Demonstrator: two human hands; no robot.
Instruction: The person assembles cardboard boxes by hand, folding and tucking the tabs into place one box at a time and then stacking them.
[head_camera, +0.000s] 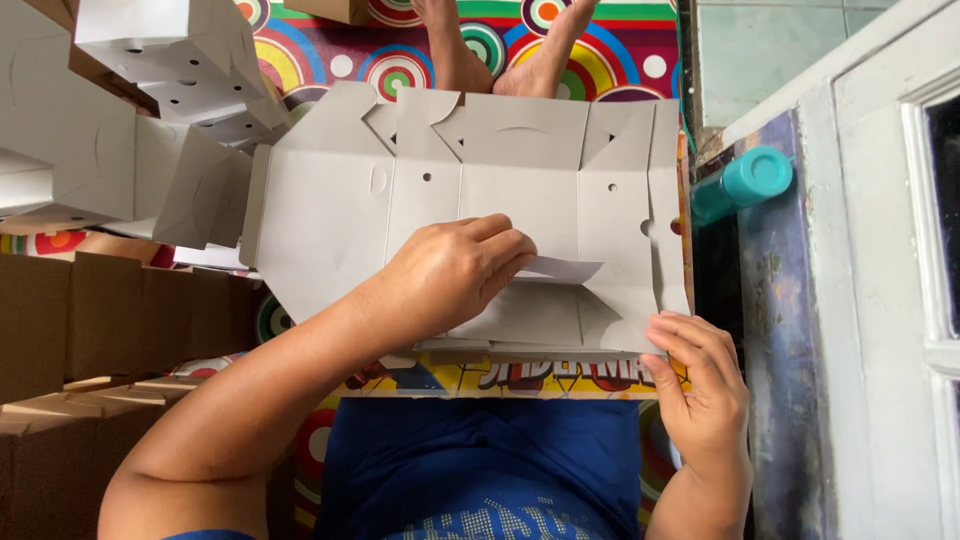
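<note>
Fingers (500, 250) of the left hand (445, 275) are curled together and pressed down on the middle of a flat grey cardboard box blank (340, 210), their tips bending up a small white flap (560, 268). Those of the right hand (705, 390) are slightly bent and close together, pinching the blank's near right corner at its edge.

Largest in view is the bright mat (600, 50) with coloured rings, spread on the floor under everything. On it the unfolded blank lies flat, stretching from the left pile to just beside the dark strip at the right, its cut tabs and small round holes facing up. Left of it stands a heap of folded grey boxes (150, 60), some touching the blank's left edge. Below that heap, brown cardboard stacks (100, 320) fill the lower left. A white door frame (880, 200) runs down the right side. The person's blue clothing (480, 450) shows at the bottom, under the blank's near edge. Another person's bare feet (500, 50) rest on the mat beyond the blank's far edge. A teal bottle (745, 182) lies just right of the blank, near the door frame.
</note>
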